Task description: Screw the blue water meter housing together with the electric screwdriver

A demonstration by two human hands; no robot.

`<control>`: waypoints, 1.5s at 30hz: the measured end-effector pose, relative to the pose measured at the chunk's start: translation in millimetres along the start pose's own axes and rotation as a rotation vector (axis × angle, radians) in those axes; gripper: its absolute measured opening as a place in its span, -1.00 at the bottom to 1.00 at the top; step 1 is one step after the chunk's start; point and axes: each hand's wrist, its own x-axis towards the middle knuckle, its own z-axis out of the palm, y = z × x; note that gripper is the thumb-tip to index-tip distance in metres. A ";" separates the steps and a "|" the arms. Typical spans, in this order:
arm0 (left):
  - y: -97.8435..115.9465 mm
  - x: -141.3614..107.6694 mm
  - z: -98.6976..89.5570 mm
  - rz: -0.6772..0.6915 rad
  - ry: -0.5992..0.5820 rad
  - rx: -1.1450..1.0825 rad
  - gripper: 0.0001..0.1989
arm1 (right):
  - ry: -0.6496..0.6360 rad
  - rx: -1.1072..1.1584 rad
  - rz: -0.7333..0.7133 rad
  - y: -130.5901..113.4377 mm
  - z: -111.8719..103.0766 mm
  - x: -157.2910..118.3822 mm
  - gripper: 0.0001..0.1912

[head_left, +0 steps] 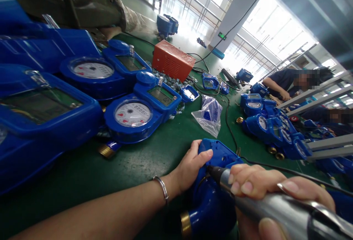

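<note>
Meter (212, 196) lies on the green table (82, 170) at 6 o'clock, brass fitting toward the viewer. Left hand (190, 166) grips its blue housing from 9 o'clock. Right hand (264, 196) is clamped on a driver (275, 207), tip touching the housing. Finished meters (132, 116) lie at 10 o'clock; a bag (209, 116) at 12; an orange box (172, 60) beyond.

Head view, close, tilted over bench (82, 173)

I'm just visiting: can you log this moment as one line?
left hand: steadies blue meter | right hand: grips electric screwdriver, tip on meter | green table
</note>
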 end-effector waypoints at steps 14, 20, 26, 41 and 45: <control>-2.6 0.7 -0.4 0.007 0.042 0.053 -0.42 | -0.051 -0.008 0.023 -2.9 -6.4 -3.4 -0.64; -2.9 0.6 -1.7 0.014 0.026 0.057 -0.45 | -0.028 -0.029 0.082 -5.0 -3.6 2.4 -0.61; -5.0 2.4 -0.9 0.026 0.029 0.131 -0.39 | -0.316 0.010 -0.077 18.0 -24.5 10.5 -0.85; -8.5 2.3 -2.0 0.046 0.070 0.177 -0.36 | -0.250 -0.041 0.006 2.8 -12.8 5.0 -0.91; -8.2 2.6 -0.9 0.055 0.090 0.199 -0.38 | -0.251 -0.060 0.051 0.6 -7.8 4.0 -0.80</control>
